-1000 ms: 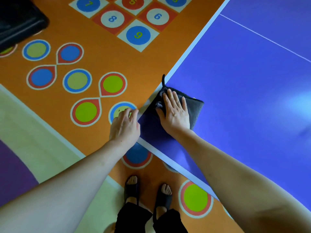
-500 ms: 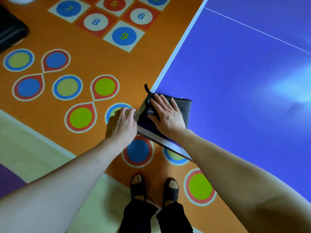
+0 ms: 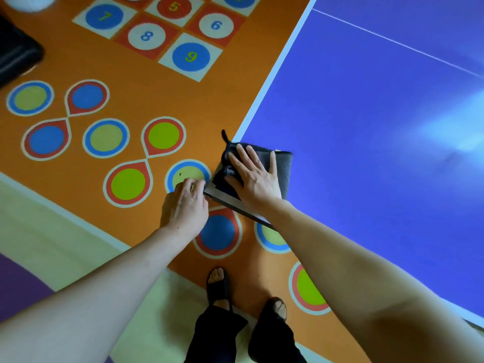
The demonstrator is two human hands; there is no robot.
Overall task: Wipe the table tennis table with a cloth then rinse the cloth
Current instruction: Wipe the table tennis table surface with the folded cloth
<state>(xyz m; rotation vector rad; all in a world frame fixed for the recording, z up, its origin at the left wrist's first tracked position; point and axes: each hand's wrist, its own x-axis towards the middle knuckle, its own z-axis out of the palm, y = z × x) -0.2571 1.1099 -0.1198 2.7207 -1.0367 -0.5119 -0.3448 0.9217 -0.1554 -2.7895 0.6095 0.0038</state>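
Note:
A folded dark grey cloth point(image 3: 284, 166) lies on the near left corner of the blue table tennis table point(image 3: 379, 127), with a loop sticking out past the white edge line. My right hand point(image 3: 252, 175) presses flat on the cloth, fingers straight and spread. My left hand point(image 3: 186, 203) sits just off the table's corner, fingers curled at the corner edge; I cannot tell whether it grips the edge.
Below the table is an orange play mat point(image 3: 117, 61) with coloured circles and numbered squares. A black object point(image 3: 15, 53) lies at the far left. My sandalled feet point(image 3: 220, 286) stand by the table's near edge.
My right hand has slid the cloth towards the table's corner, so the cloth now covers the corner and hangs over the side edge. The left hand stayed at the corner.

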